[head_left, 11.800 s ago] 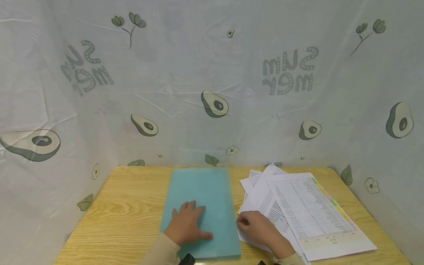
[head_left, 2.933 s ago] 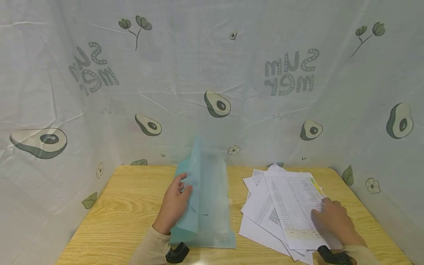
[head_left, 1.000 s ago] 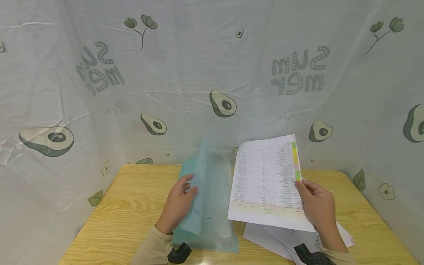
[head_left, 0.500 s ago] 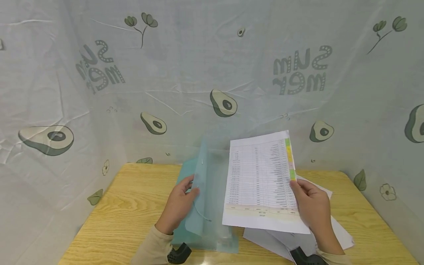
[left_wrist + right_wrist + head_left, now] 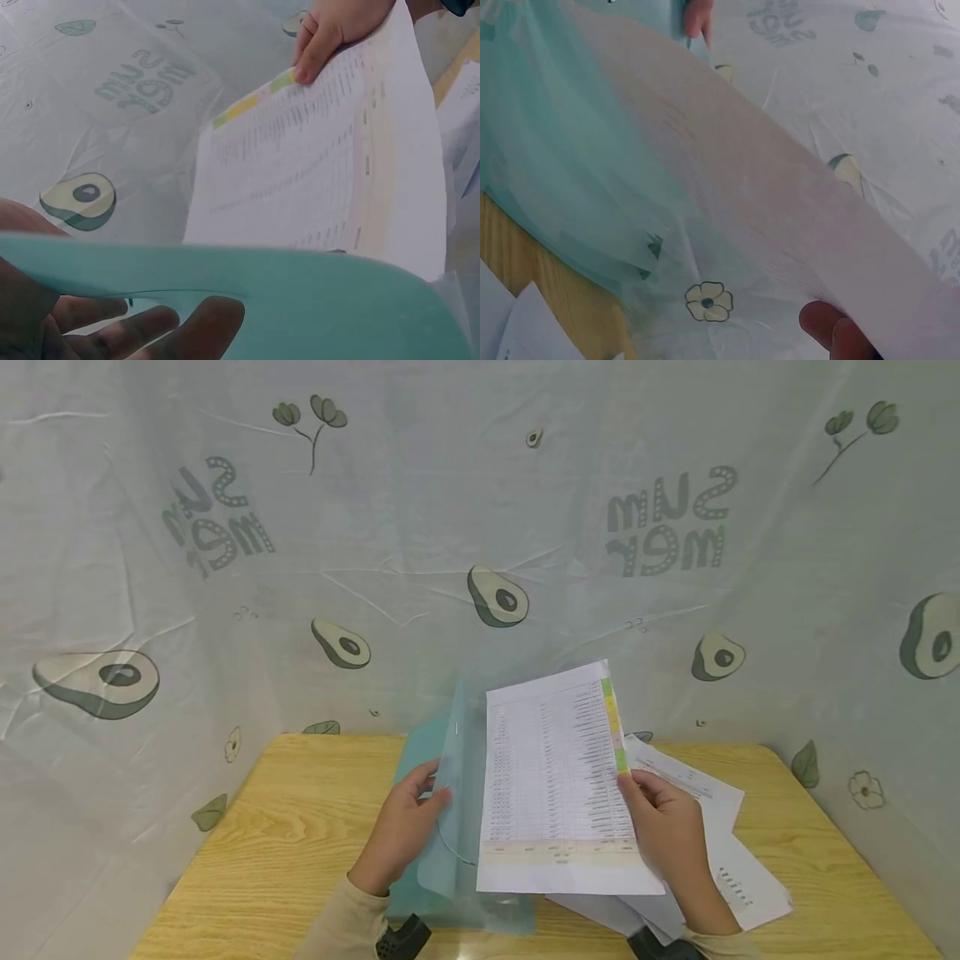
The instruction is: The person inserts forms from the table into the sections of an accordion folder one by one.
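A blue display folder (image 5: 427,743) lies open on the table, its front cover raised and clear sleeves showing. My left hand (image 5: 403,828) holds that cover between thumb and fingers; the left wrist view shows the cover edge (image 5: 315,304) close up. My right hand (image 5: 670,827) pinches the right edge of a printed sheet (image 5: 555,768), a table of rows with a coloured strip. Tilted up, the sheet hangs over the folder's right half and hides most of the sleeves there. From the right wrist, the sheet (image 5: 757,172) appears beside the clear sleeves (image 5: 562,165).
Several loose printed papers (image 5: 705,789) lie overlapping under and beyond my right hand. The wooden table (image 5: 300,827) ends at the back against a white curtain (image 5: 420,527) with avocado prints, which also hangs along both sides.
Earlier the folder lay closed under my left hand, which then raised the cover. My right hand has taken the top sheet off the pile and moved it left, over the folder.
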A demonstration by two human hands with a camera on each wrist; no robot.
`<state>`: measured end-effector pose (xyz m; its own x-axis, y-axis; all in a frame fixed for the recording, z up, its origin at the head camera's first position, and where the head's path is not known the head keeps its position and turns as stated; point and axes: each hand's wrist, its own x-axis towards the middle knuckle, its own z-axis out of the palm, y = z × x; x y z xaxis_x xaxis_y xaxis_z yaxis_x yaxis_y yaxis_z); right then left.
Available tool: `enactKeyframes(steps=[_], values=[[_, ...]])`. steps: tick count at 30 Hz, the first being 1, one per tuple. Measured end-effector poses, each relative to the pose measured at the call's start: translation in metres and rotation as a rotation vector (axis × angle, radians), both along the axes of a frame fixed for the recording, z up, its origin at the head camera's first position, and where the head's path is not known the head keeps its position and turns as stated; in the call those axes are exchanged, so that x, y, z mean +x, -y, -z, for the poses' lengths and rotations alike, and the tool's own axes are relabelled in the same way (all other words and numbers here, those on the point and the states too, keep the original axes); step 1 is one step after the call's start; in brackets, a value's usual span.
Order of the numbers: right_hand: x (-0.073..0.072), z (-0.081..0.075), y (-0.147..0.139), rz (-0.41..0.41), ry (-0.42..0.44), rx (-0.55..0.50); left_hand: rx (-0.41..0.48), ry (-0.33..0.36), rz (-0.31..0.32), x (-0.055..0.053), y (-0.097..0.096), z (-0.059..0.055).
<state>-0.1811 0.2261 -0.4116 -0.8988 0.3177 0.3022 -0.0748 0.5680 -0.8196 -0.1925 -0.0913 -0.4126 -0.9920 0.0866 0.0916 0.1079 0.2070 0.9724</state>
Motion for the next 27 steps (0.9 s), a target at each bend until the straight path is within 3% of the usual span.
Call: enactKeyframes(steps=[12, 27], values=[[-0.009, 0.006, 0.009, -0.012, 0.069, -0.045, -0.023, 0.0, -0.004, 0.0, -0.002, 0.002], [-0.015, 0.008, 0.031, -0.051, 0.057, -0.057, 0.001, -0.001, 0.024, 0.003, -0.001, -0.003]])
